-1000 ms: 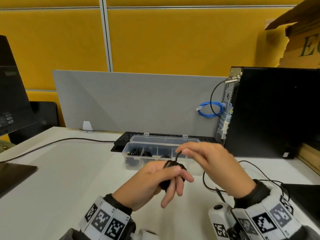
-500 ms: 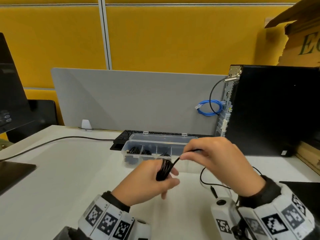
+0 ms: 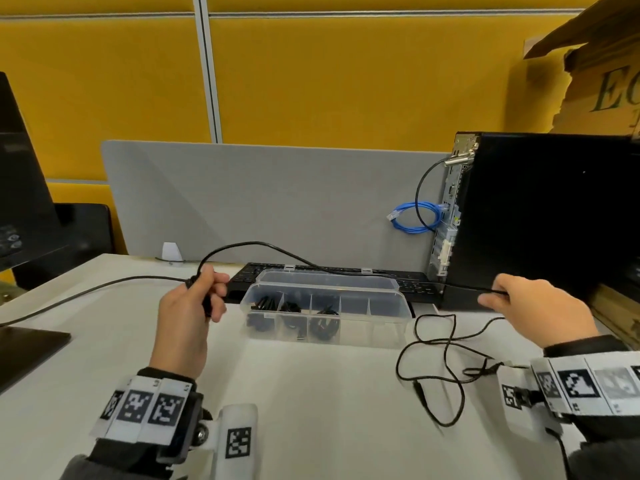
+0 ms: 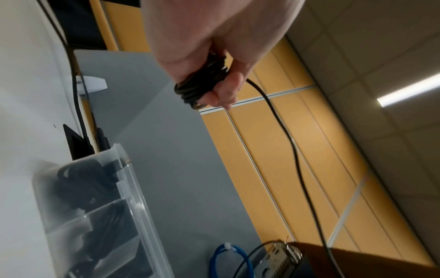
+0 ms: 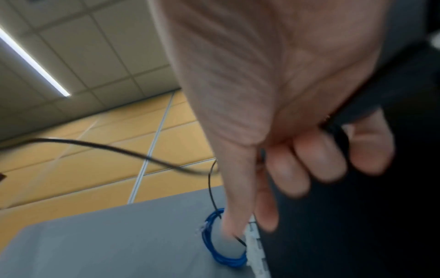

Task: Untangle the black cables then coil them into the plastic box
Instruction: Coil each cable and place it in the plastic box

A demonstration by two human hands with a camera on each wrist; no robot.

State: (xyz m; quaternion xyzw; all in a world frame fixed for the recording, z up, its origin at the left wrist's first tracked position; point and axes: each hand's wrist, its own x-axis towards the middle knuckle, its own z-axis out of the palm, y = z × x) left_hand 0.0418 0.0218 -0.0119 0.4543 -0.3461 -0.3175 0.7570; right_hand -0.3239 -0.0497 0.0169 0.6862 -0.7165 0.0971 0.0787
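Observation:
A thin black cable (image 3: 263, 244) arcs over the clear plastic box (image 3: 388, 327) between my two hands. My left hand (image 3: 201, 292) grips a small coil of that cable (image 4: 202, 82), wound round its fingers, to the left of the box. My right hand (image 3: 502, 294) pinches the cable further along, to the right of the box in front of the black computer tower. The loose remainder of the cable (image 3: 436, 362) lies in loops on the white desk (image 3: 311, 410) under my right wrist. Three of the box's compartments hold coiled black cables (image 3: 294, 317).
A black keyboard (image 3: 242, 278) lies behind the box. The computer tower (image 3: 540, 216) stands at the right with a blue cable (image 3: 415, 220) hanging at its back. A monitor (image 3: 20, 188) and its base are at the left, with another black cable (image 3: 86, 289) crossing the desk. A grey divider (image 3: 259, 202) closes the back.
My hands, close together over the desk earlier, have moved far apart: left to the left of the box, right to the tower. The cable is now stretched over the box.

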